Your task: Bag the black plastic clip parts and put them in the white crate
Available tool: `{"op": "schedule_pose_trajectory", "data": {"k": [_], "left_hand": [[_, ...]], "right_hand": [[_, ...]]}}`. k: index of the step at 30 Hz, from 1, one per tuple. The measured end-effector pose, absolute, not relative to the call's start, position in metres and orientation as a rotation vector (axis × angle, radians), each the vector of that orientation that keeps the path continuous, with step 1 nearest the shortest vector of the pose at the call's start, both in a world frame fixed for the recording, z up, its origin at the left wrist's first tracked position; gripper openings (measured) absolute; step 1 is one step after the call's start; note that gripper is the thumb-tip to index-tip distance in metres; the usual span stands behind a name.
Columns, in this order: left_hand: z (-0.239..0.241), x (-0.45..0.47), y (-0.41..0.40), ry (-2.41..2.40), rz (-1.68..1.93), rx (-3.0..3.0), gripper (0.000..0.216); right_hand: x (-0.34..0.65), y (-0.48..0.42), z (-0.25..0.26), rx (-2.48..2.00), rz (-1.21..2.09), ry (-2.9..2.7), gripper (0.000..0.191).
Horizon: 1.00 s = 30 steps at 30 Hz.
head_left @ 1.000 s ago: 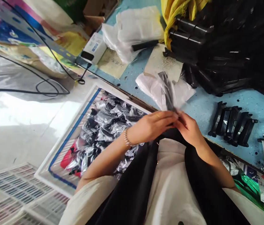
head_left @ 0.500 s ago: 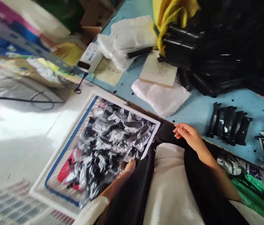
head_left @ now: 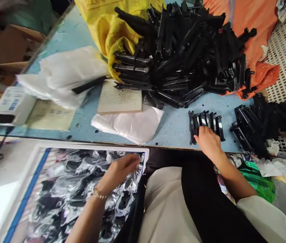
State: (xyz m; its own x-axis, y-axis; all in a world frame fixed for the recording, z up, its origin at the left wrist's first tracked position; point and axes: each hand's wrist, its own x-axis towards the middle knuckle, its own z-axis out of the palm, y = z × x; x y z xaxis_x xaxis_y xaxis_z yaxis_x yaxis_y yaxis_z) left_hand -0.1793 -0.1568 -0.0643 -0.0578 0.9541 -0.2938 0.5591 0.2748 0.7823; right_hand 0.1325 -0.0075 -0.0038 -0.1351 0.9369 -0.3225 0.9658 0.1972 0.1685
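My right hand reaches over a short row of black plastic parts on the blue table, its thumb and fingers closed on one of them. These parts are slim, ribbed and clip-like, lined up side by side. My left hand hovers over the right side of a white-rimmed box below the table edge. Its fingers are bent and smeared by motion, so I cannot tell whether anything is in them. Many dark pieces in clear plastic bags fill the box.
A big heap of black parts spills from a yellow sack, with an orange sack beside it. White plastic bags lie under a wooden board. Further right is another pile of black parts.
The view has swung rightward. My right hand has moved from the table edge onto the row of black parts. My left hand has risen from among the bagged pieces in the box.
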Motion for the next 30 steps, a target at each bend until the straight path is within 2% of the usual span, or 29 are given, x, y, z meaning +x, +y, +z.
{"op": "schedule_pose_trajectory", "data": {"k": [3,6,8,11,14,17,20,23,26,30], "left_hand": [[-0.057,-0.167,-0.097,1.991,0.883,1.688,0.027],[-0.067,-0.156,-0.048,2.060,0.702,1.993,0.021],[-0.074,-0.160,-0.032,1.988,0.617,1.972,0.023],[-0.075,-0.177,-0.029,1.870,0.725,1.687,0.018],[-0.066,-0.191,-0.031,1.802,0.855,1.317,0.029],[-0.059,-0.195,-0.027,1.685,0.882,1.091,0.037],[-0.061,-0.194,-0.023,1.679,0.920,1.025,0.029],[-0.067,-0.195,-0.028,1.825,1.042,1.270,0.008],[-0.070,-0.197,-0.041,1.918,0.953,1.796,0.023],[-0.075,-0.198,-0.051,1.866,0.817,1.972,0.037]], "right_hand": [[0.119,-0.008,-0.014,1.656,-0.101,2.192,0.040],[0.122,-0.004,-0.022,1.718,-0.269,2.212,0.038],[0.131,0.000,-0.027,1.807,-0.538,2.264,0.035],[0.140,0.000,-0.035,1.924,-1.374,2.228,0.036],[0.129,-0.010,-0.042,1.770,-2.401,1.734,0.045],[0.103,-0.022,-0.048,1.445,-2.896,1.171,0.043],[0.074,-0.029,-0.055,1.210,-3.070,0.806,0.042],[0.058,-0.032,-0.064,1.276,-3.087,0.663,0.042],[0.058,-0.033,-0.067,1.441,-3.074,0.638,0.043],[0.060,-0.032,-0.065,1.158,-3.130,0.556,0.047]]}}
